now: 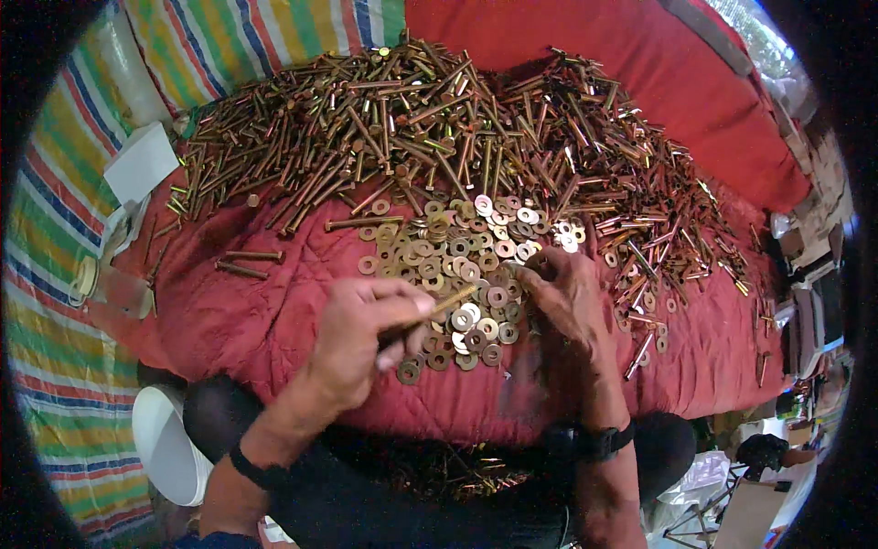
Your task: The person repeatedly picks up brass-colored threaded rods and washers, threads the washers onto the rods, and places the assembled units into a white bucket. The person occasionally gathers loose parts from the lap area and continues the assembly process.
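Observation:
My left hand (361,334) is closed around a brass-coloured bolt (455,299), whose threaded end points up and right over the washers. Below that end lies a loose spread of flat round washers (430,267), some golden and some silvery. My right hand (572,297) reaches down at the right side of this spread. Its thumb and fingers are drawn together low over the washers; what they pinch, if anything, is hidden. Behind both hands rises a large heap of long bolts (366,114).
A red quilted cloth (229,320) covers the work surface. Two loose bolts (254,255) lie on its left part. Along the left stand a clear plastic jar (123,293), a white box (140,163) and a white bucket (165,444). Striped sheeting (69,174) hangs behind them.

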The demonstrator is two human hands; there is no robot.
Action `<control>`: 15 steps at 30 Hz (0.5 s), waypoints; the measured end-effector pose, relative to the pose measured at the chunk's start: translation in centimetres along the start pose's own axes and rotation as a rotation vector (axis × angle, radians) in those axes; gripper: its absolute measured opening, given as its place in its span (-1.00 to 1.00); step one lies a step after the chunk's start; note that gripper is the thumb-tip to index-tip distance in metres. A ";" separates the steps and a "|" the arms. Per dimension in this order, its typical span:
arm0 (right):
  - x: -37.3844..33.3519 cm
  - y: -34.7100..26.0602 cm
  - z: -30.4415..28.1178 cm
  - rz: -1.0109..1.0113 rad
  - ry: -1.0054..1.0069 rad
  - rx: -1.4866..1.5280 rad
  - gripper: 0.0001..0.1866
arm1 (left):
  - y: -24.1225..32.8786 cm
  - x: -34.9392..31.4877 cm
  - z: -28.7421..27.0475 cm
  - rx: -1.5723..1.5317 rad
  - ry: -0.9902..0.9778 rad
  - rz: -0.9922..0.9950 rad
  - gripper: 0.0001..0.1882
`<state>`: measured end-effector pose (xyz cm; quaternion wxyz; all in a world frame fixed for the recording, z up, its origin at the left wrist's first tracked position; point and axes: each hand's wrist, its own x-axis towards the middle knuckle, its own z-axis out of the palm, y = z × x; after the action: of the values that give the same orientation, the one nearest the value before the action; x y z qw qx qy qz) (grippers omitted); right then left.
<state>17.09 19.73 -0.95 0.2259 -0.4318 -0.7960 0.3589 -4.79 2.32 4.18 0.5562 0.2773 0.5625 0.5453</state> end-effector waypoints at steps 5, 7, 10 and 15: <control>-0.2 -0.4 -0.4 0.037 0.082 0.129 -0.72 | -1.6 -0.3 1.0 -0.033 -0.061 0.051 -0.81; -0.5 -0.8 -0.8 0.079 0.087 0.159 -0.72 | -1.8 0.1 1.2 -0.007 -0.063 0.074 -0.81; -1.5 -1.7 -1.3 0.114 0.056 0.208 -0.75 | -2.2 0.5 1.5 0.154 -0.031 0.121 -0.80; -3.3 -3.8 0.0 0.018 0.041 0.265 -0.86 | -3.3 0.6 1.7 0.345 0.011 0.254 -0.85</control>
<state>16.86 15.54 1.78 0.2938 -0.4124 -0.7329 0.4543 -2.36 2.61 1.27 0.4241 0.4339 0.6113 0.5081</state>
